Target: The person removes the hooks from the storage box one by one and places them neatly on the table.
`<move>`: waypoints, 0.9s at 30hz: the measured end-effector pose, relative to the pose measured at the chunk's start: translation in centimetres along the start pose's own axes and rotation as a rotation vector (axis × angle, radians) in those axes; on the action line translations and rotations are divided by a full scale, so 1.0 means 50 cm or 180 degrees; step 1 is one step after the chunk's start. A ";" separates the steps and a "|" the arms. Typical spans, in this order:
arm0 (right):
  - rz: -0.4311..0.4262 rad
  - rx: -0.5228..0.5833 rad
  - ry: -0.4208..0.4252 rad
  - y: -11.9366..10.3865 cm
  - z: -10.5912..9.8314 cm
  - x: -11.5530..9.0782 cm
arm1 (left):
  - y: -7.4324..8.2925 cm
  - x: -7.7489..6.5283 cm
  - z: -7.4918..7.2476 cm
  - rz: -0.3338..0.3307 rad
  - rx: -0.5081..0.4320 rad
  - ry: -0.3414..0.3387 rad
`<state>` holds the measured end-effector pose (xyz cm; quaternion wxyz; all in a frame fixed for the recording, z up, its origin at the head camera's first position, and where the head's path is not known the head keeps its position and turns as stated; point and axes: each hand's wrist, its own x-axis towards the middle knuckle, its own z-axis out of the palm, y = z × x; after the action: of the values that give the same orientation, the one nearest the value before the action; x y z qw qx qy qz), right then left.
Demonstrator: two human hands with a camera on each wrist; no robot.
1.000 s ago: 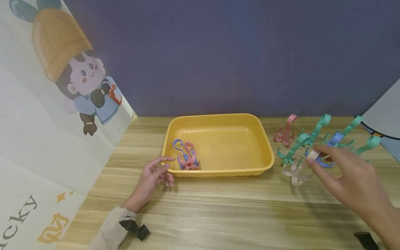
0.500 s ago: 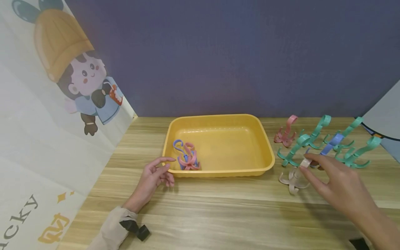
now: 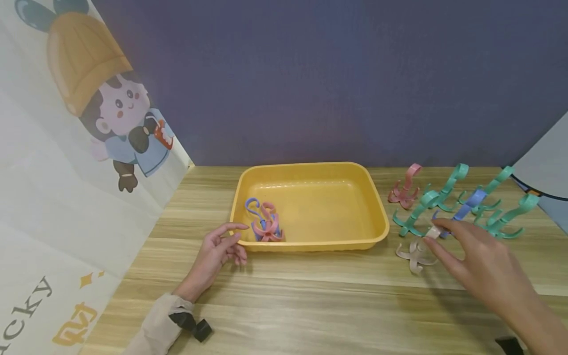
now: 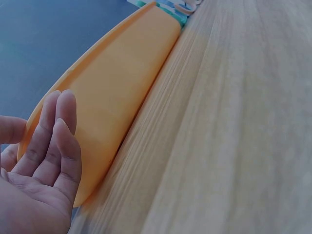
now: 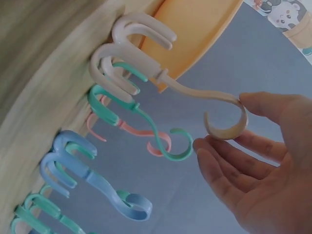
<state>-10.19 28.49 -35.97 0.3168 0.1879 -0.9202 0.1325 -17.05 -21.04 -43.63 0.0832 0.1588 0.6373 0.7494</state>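
In the head view my right hand point(image 3: 485, 264) pinches the curled top of a beige four-claw hanging hook point(image 3: 416, 256). The right wrist view has this beige hook point(image 5: 131, 61) with its prongs at the tabletop and thumb and fingers around its curl. My left hand point(image 3: 217, 251) lies at the near left corner of the yellow tray point(image 3: 310, 244), fingers loosely extended by the rim. Inside that tray, close to the left hand, lie a pink hook point(image 3: 268, 229) and a blue hook point(image 3: 253, 203), partly overlapping. Another blue hook point(image 3: 470, 204) stands just behind my right hand, partly covered by it.
Several green hooks point(image 3: 417, 214) stand upright at the right, prongs down, with a red-pink hook point(image 3: 404, 192) behind them. A dark blue panel point(image 3: 310, 84) rises at the table's back. A printed white sheet point(image 3: 57, 197) borders the left side.
My right hand has shifted left and toward the front with the beige hook, away from the blue and green ones, then stayed nearly still. The left hand has kept its place at the tray.
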 end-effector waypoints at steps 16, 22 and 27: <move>-0.0419 0.0051 0.0326 -0.066 -0.015 0.056 | 0.000 0.001 0.000 -0.0037 0.0010 0.0044; -0.0575 0.0141 0.0181 -0.090 -0.010 0.089 | -0.001 0.000 0.000 -0.0029 0.0029 0.0050; -0.0698 0.0142 0.0203 -0.113 -0.004 0.114 | 0.000 0.001 0.002 -0.0066 0.0045 0.0099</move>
<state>-11.83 22.00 -31.51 0.3543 0.2902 -0.8804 0.1234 -17.09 -20.95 -43.60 0.0799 0.1411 0.6455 0.7464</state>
